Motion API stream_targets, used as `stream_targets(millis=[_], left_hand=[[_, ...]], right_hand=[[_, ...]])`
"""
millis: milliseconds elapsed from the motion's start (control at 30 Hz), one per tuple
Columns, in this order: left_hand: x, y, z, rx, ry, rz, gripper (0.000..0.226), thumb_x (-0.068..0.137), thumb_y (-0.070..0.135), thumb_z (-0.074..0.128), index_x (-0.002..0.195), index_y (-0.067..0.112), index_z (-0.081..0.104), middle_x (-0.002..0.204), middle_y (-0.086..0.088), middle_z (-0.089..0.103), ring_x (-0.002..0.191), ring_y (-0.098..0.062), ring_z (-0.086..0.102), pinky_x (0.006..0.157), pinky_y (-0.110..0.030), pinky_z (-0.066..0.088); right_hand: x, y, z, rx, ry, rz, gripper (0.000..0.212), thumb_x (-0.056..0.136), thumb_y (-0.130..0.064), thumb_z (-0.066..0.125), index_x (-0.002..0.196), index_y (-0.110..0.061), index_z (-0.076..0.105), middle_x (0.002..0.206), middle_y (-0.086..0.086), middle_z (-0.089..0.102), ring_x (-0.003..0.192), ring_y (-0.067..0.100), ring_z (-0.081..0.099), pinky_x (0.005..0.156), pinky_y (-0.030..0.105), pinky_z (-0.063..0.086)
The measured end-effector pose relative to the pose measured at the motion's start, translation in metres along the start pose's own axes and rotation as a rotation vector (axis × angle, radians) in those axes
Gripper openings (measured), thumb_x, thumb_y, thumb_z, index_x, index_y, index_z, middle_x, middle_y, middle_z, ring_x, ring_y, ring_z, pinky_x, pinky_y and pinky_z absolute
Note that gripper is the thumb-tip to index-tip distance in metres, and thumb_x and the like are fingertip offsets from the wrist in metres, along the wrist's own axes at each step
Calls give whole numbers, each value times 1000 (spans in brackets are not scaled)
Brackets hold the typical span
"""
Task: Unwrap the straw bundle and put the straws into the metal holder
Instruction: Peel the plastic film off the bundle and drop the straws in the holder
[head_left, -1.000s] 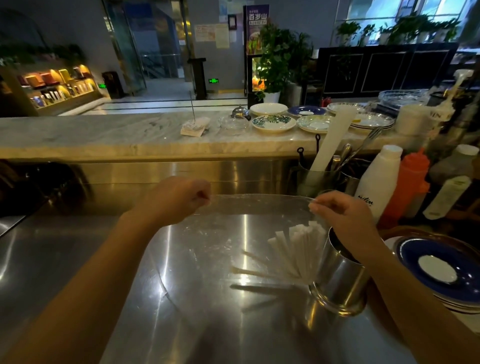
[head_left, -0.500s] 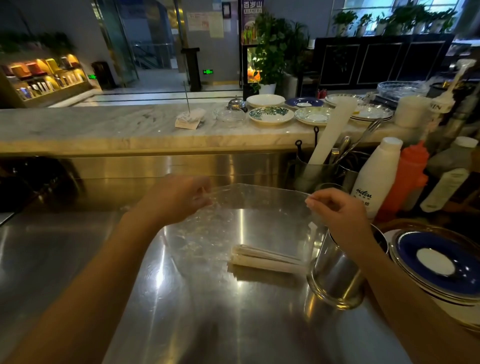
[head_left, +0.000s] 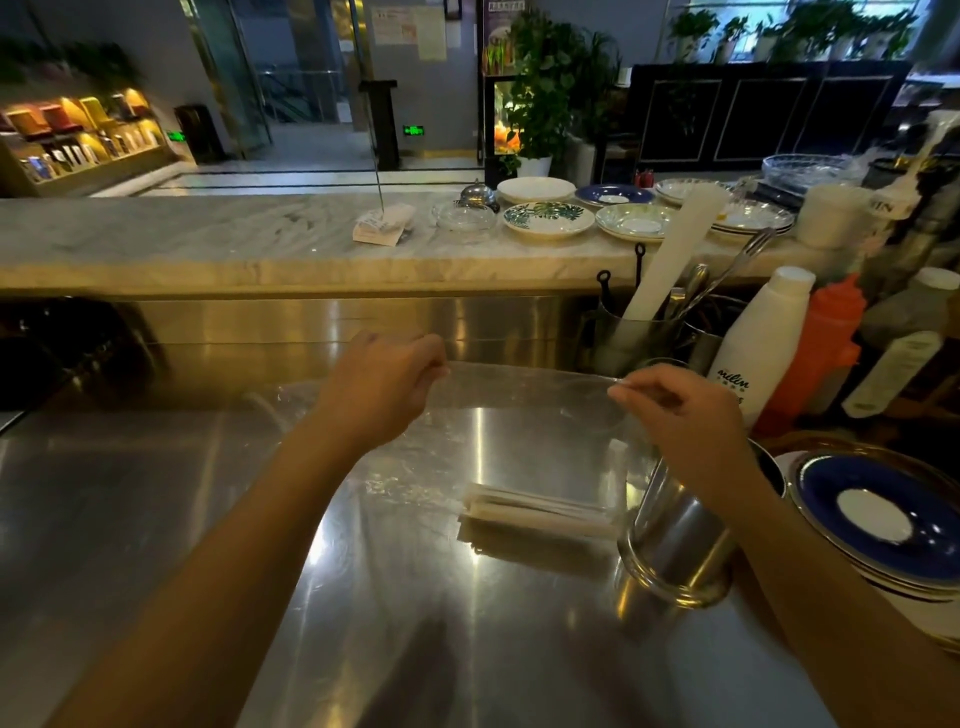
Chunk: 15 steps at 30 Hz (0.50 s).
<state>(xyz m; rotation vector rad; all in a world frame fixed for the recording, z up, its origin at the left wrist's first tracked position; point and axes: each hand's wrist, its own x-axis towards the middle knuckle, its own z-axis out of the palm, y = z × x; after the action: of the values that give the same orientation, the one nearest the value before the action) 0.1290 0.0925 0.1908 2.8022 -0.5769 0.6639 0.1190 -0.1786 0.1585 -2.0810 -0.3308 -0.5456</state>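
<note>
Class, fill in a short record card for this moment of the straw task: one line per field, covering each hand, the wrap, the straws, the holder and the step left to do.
left hand: raised, pinching one top corner of the clear wrap
right hand: raised, pinching the other top corner
clear wrap: stretched open between the hands, hanging to the steel counter
straws: white, lying flat in a pile on the counter, beside the holder
metal holder: tilted, under the right wrist; contents not visible
step left: straws not yet in the holder
</note>
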Motion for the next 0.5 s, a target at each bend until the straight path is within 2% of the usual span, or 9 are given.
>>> stream_targets(millis=[67, 100, 200, 233, 333, 433, 500], left_hand=[[-1, 1, 1, 11, 33, -16, 8, 90, 17, 54, 91, 12, 61, 83, -8, 66, 71, -25, 56, 69, -30, 32], [-2, 2, 2, 13, 15, -26, 8, 90, 18, 54, 93, 13, 60, 85, -7, 66, 72, -23, 56, 69, -30, 33], [-7, 3, 7, -19, -113, -75, 17, 89, 24, 57, 104, 17, 57, 97, -2, 66, 84, -19, 58, 78, -34, 42], [-10, 2, 9, -18, -149, -81, 19, 89, 25, 57, 106, 18, 57, 100, -1, 66, 87, -19, 59, 82, -35, 43], [-13, -1, 11, -1, -189, -87, 13, 90, 23, 54, 101, 18, 60, 98, -3, 67, 84, -16, 57, 86, -36, 40], [-12, -3, 9, -14, -179, -118, 16, 90, 24, 55, 104, 18, 60, 102, -4, 68, 86, -18, 57, 89, -37, 40], [-11, -1, 10, -25, -169, -112, 31, 87, 30, 59, 116, 18, 55, 115, -5, 64, 99, -22, 58, 95, -40, 38]], right_hand=[[-2, -3, 5, 52, 35, -17, 6, 82, -16, 63, 88, -18, 63, 72, -13, 58, 68, -8, 57, 62, 3, 44], [-2, -2, 8, 59, -11, 13, 7, 83, -16, 63, 89, -18, 62, 74, -12, 58, 69, -7, 56, 62, 5, 44], [-4, 6, 20, -86, -300, 130, 9, 84, -18, 62, 91, -13, 60, 83, -1, 59, 77, 9, 56, 63, 15, 41], [-5, 10, 23, -97, -329, 157, 12, 83, -18, 62, 94, -13, 60, 86, 1, 59, 80, 14, 55, 65, 16, 40], [-6, 12, 18, 14, -248, 226, 29, 81, -19, 65, 108, -17, 56, 95, -6, 57, 87, 7, 55, 66, 14, 39], [-5, 10, 7, 18, -248, 152, 11, 82, -17, 63, 84, -27, 59, 80, -3, 62, 76, 8, 58, 64, 17, 40], [-7, 9, 3, 17, -204, 93, 19, 83, -13, 62, 75, -30, 59, 71, -4, 62, 69, 7, 58, 63, 18, 42]])
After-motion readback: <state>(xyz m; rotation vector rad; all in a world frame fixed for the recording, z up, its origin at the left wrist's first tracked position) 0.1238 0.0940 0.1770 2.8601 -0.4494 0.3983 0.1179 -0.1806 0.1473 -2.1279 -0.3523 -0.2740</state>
